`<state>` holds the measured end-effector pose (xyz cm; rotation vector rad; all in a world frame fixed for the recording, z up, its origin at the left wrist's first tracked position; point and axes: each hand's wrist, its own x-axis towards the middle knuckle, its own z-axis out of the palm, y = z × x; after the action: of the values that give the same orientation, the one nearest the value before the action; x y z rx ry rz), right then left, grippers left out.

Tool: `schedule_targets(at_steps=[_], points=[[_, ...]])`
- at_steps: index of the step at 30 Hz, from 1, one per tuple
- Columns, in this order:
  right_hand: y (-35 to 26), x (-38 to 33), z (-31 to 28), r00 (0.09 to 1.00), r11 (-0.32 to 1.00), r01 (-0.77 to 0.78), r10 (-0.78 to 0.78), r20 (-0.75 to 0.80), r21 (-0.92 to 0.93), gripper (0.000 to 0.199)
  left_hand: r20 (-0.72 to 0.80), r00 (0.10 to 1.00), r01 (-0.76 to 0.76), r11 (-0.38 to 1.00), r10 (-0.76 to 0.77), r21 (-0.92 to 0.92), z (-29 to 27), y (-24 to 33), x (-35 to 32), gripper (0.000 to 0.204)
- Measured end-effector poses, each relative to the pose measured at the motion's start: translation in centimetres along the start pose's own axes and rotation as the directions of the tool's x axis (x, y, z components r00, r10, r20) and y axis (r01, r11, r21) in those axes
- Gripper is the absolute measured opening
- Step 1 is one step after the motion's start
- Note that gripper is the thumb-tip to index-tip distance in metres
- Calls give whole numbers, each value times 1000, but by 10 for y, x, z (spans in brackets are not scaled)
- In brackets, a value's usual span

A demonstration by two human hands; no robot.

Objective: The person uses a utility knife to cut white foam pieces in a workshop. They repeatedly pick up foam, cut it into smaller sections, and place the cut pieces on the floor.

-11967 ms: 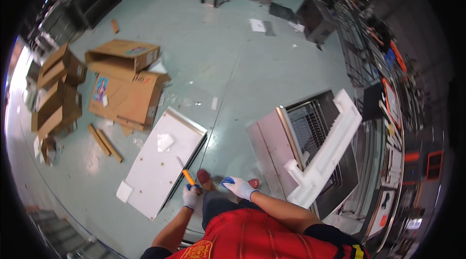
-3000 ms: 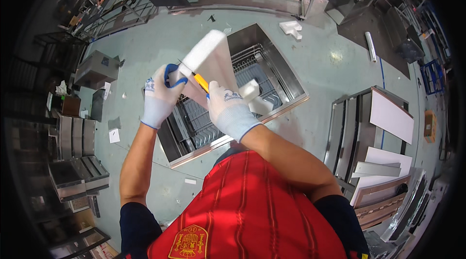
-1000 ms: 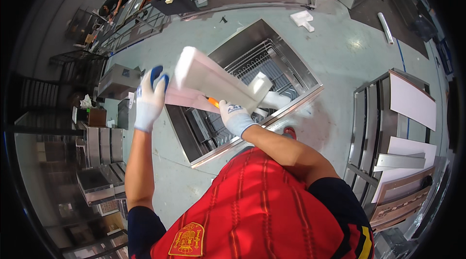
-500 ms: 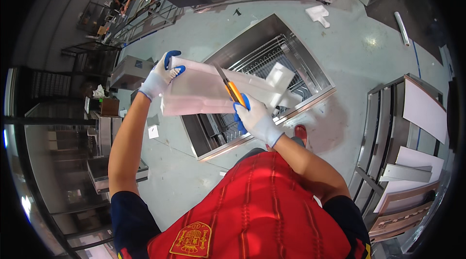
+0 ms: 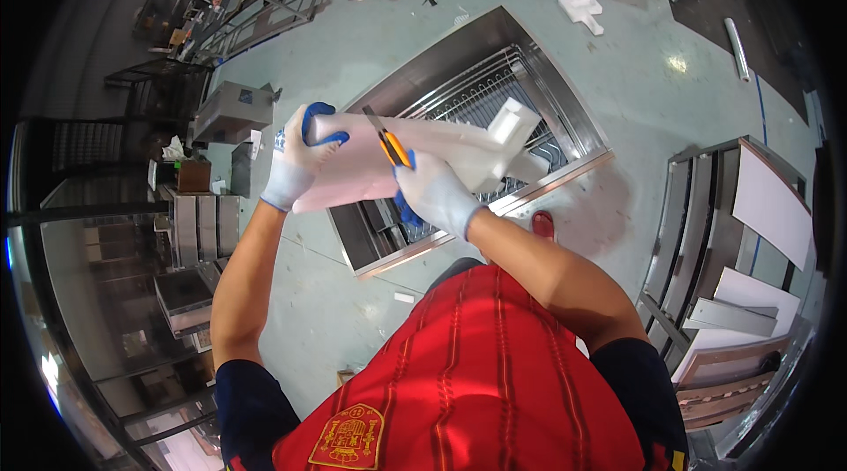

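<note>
Along the left edge of the floor [image 5: 353,56] stand dark metal racks [image 5: 185,233] and a small steel box [image 5: 231,111]. In the middle of the floor lies a large open stainless cabinet [image 5: 565,118] with wire shelves [image 5: 476,100] inside; a red shoe tip [image 5: 543,224] shows just beside its near edge. A white foam block [image 5: 584,11] lies on the floor toward the far right corner, and by the right edge a second steel cabinet [image 5: 706,206] holds white panels [image 5: 768,206].

The left hand [image 5: 296,158], in a white glove with blue fingertips, has its grip clamped on the left end of a white sheet of wrapping [image 5: 441,149], held up over the open cabinet. The right hand [image 5: 432,189], gloved the same way, has its grip closed around an orange utility knife [image 5: 388,143], whose blade lies against the sheet's upper face. The sheet stretches between the two hands and past the right one, ending in a folded white corner piece [image 5: 512,118] above the wire shelves.
</note>
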<state>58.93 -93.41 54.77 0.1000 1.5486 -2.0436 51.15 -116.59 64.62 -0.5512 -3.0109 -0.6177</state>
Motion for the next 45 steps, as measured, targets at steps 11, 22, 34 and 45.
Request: schedule_targets(at_steps=[11,22,34,45], points=[[6,4,4,991,978,-121,130,43,-172,32,-136,980,128,986,-142,-108,9,-2,-11,36],[12,-33,-1,991,947,-42,-1,-137,-318,24,-131,968,160,930,-213,-330,3,-29,-15,33],[-4,-17,-2,998,860,-28,-6,-65,-509,35,-156,980,84,968,-123,-236,42,4,-40,38],[1,-9,3,1000,818,-15,2,-23,-575,38,-107,965,191,921,-239,-339,46,3,-40,31]])
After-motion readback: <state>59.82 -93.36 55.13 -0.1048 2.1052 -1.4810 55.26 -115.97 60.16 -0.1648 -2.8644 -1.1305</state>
